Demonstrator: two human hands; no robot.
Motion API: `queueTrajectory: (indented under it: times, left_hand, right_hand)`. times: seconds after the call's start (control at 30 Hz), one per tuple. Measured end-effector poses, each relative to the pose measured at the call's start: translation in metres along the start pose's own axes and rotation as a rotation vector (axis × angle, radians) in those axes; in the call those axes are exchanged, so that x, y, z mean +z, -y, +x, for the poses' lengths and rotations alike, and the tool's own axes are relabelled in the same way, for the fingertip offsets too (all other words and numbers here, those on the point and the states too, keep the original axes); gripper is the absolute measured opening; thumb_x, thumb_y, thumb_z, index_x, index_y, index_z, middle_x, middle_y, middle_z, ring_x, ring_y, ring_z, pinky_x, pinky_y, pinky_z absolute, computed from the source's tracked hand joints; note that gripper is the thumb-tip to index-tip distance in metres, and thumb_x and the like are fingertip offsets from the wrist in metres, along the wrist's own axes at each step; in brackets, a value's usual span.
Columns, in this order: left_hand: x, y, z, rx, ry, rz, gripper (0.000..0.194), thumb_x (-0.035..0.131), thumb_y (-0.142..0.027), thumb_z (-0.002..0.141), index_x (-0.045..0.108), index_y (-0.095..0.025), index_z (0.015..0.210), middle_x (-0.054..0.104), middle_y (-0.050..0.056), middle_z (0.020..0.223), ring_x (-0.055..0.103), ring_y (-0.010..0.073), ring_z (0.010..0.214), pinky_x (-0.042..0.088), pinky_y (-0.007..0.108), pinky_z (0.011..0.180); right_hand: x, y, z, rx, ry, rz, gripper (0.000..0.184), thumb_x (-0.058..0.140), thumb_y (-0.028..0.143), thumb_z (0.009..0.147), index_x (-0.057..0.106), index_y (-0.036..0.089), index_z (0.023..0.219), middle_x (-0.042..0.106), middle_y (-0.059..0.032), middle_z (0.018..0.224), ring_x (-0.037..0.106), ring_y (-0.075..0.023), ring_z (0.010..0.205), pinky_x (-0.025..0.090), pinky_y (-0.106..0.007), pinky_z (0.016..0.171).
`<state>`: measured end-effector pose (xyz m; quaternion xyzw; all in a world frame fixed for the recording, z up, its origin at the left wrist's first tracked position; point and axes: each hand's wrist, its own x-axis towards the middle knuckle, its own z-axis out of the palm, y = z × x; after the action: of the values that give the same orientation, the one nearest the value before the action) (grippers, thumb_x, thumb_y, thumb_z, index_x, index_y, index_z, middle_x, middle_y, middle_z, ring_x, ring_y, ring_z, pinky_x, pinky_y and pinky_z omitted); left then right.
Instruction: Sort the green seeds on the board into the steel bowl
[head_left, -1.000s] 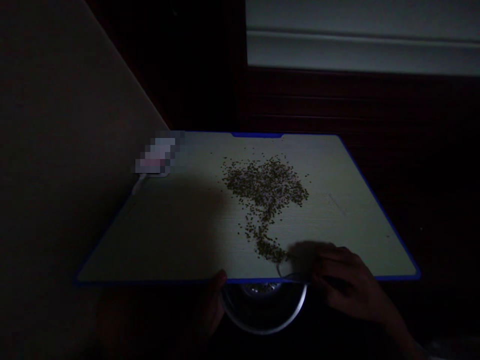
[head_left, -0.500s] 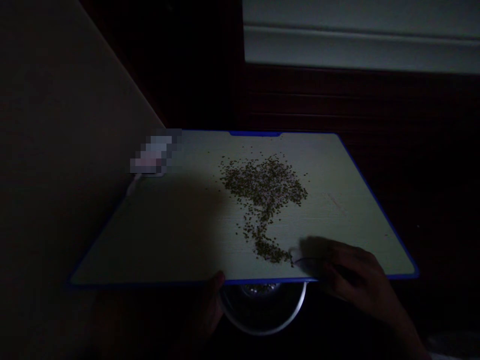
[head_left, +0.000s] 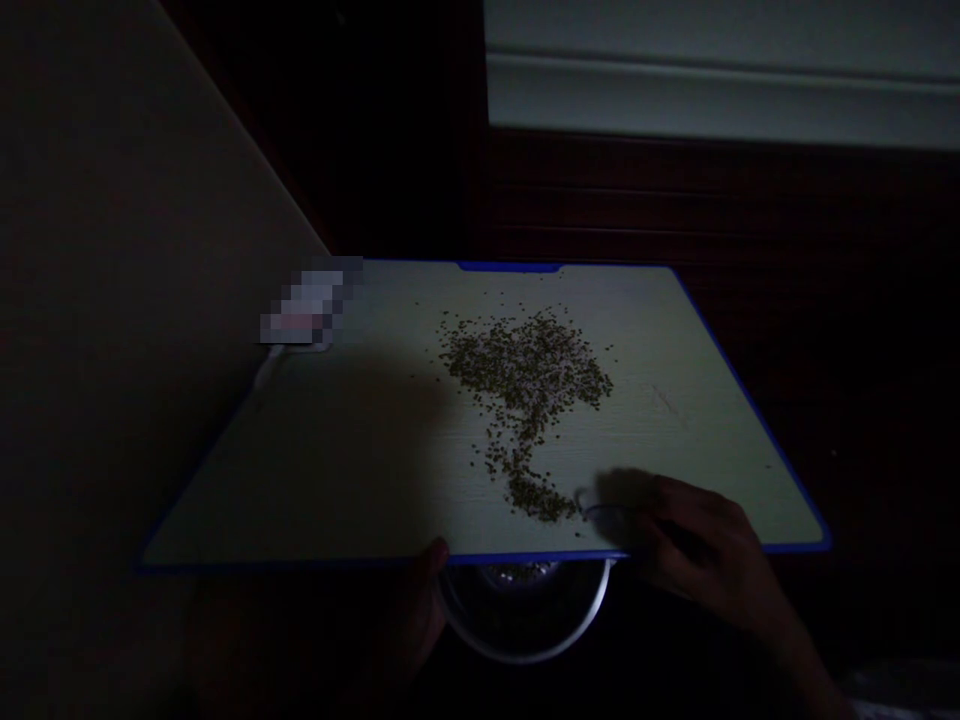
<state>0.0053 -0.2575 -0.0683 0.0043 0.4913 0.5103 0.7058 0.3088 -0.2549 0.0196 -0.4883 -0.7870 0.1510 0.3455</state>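
Note:
In dim light a pale board with a blue rim (head_left: 360, 470) lies before me. A spread of small greenish grains (head_left: 529, 385) covers its middle and trails down toward the near edge. My right hand (head_left: 709, 560) rests on the board's near right part, fingers curled round a thin curved thing I cannot make out, its tip beside the lowest grains. My left hand (head_left: 424, 615) is below the near edge, gripping the rim of a round metal bowl (head_left: 525, 610) that holds some grains. The bowl sits partly under the board's edge.
A blurred-out white and pink object (head_left: 307, 305) with a white cord lies at the board's far left corner. A beige slanted surface (head_left: 112, 300) fills the left side. Dark wood panelling and a pale ledge (head_left: 720, 95) lie beyond the board.
My right hand has drawn up and slightly right from the near edge onto the board, beside the grain trail. The left hand and bowl have stayed in place.

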Motion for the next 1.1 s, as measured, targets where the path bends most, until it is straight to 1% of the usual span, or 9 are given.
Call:
queueTrajectory:
  times: [0.07, 0.17, 0.3, 0.4, 0.53, 0.67, 0.8, 0.93, 1.1]
  left_hand:
    - [0.005, -0.001, -0.002, 0.001, -0.031, -0.002, 0.043, 0.085, -0.027, 0.060, 0.075, -0.021, 0.102, 0.077, 0.006, 0.112, 0.051, 0.0349, 0.131, 0.037, 0.047, 0.113]
    - [0.009, -0.003, -0.003, -0.018, -0.093, -0.020, 0.037, 0.086, -0.025, 0.055, 0.077, -0.020, 0.091, 0.078, 0.007, 0.108, 0.051, 0.0368, 0.130, 0.037, 0.048, 0.113]
    - [0.008, -0.003, -0.002, -0.071, -0.061, -0.047, 0.032, 0.089, -0.029, 0.050, 0.076, -0.019, 0.078, 0.077, 0.010, 0.108, 0.052, 0.0396, 0.129, 0.036, 0.049, 0.113]
    - [0.007, -0.002, -0.002, -0.064, -0.046, -0.028, 0.024, 0.086, -0.029, 0.054, 0.076, -0.020, 0.073, 0.078, 0.010, 0.105, 0.052, 0.0388, 0.129, 0.036, 0.049, 0.113]
    - [0.007, -0.002, -0.003, -0.026, -0.040, 0.004, 0.022, 0.085, -0.030, 0.057, 0.076, -0.020, 0.074, 0.079, 0.008, 0.100, 0.055, 0.0375, 0.127, 0.037, 0.049, 0.112]
    - [0.010, -0.002, -0.004, 0.026, -0.044, -0.006, 0.032, 0.086, -0.027, 0.055, 0.077, -0.019, 0.085, 0.078, 0.007, 0.106, 0.057, 0.0370, 0.125, 0.041, 0.049, 0.110]
    - [0.011, -0.002, -0.004, 0.037, -0.080, -0.020, 0.035, 0.082, -0.020, 0.059, 0.076, -0.019, 0.094, 0.077, 0.008, 0.110, 0.056, 0.0348, 0.127, 0.042, 0.047, 0.109]
    - [0.007, -0.001, 0.000, 0.020, -0.056, -0.043, 0.033, 0.087, -0.024, 0.053, 0.077, -0.019, 0.084, 0.078, 0.008, 0.107, 0.055, 0.0358, 0.127, 0.040, 0.047, 0.110]
    - [0.001, 0.001, 0.002, 0.016, 0.002, -0.053, 0.028, 0.092, -0.029, 0.051, 0.077, -0.022, 0.073, 0.078, 0.004, 0.108, 0.054, 0.0343, 0.129, 0.036, 0.046, 0.113]
  right_hand:
    - [0.000, 0.000, 0.000, -0.018, 0.026, 0.033, 0.013, 0.060, 0.017, 0.087, 0.070, 0.022, 0.094, 0.076, -0.0041, 0.090, 0.074, -0.0188, 0.083, 0.060, -0.029, 0.072]
    - [-0.001, -0.005, -0.006, -0.019, -0.043, 0.005, 0.013, 0.061, 0.019, 0.086, 0.069, 0.023, 0.096, 0.076, -0.0041, 0.091, 0.074, -0.0203, 0.085, 0.061, -0.031, 0.073]
    - [-0.001, -0.005, -0.008, -0.038, 0.009, 0.001, 0.009, 0.059, 0.020, 0.086, 0.067, 0.023, 0.083, 0.073, -0.0027, 0.078, 0.072, -0.0190, 0.074, 0.059, -0.030, 0.064]
    - [-0.002, 0.000, -0.003, -0.010, 0.060, 0.008, 0.011, 0.058, 0.018, 0.086, 0.065, 0.022, 0.079, 0.070, -0.0016, 0.073, 0.071, -0.0175, 0.072, 0.058, -0.028, 0.064]
    - [-0.004, 0.003, 0.001, 0.045, 0.027, -0.011, 0.010, 0.058, 0.019, 0.086, 0.067, 0.021, 0.086, 0.073, -0.0035, 0.083, 0.072, -0.0181, 0.082, 0.059, -0.029, 0.075]
    - [-0.002, -0.002, -0.003, -0.036, 0.059, -0.026, 0.010, 0.058, 0.020, 0.088, 0.067, 0.022, 0.082, 0.071, -0.0024, 0.078, 0.070, -0.0171, 0.074, 0.057, -0.028, 0.066]
    - [0.000, -0.008, -0.009, -0.093, 0.074, -0.051, 0.007, 0.061, 0.024, 0.086, 0.067, 0.024, 0.083, 0.072, -0.0024, 0.081, 0.070, -0.0192, 0.079, 0.055, -0.030, 0.065]
    - [0.001, -0.009, -0.013, -0.121, 0.106, -0.058, 0.006, 0.063, 0.019, 0.083, 0.067, 0.023, 0.084, 0.071, -0.0020, 0.079, 0.069, -0.0179, 0.076, 0.052, -0.029, 0.063]
    - [0.001, -0.003, -0.008, -0.105, 0.049, -0.074, 0.007, 0.059, 0.020, 0.086, 0.064, 0.023, 0.082, 0.069, -0.0024, 0.078, 0.067, -0.0176, 0.075, 0.052, -0.029, 0.061]
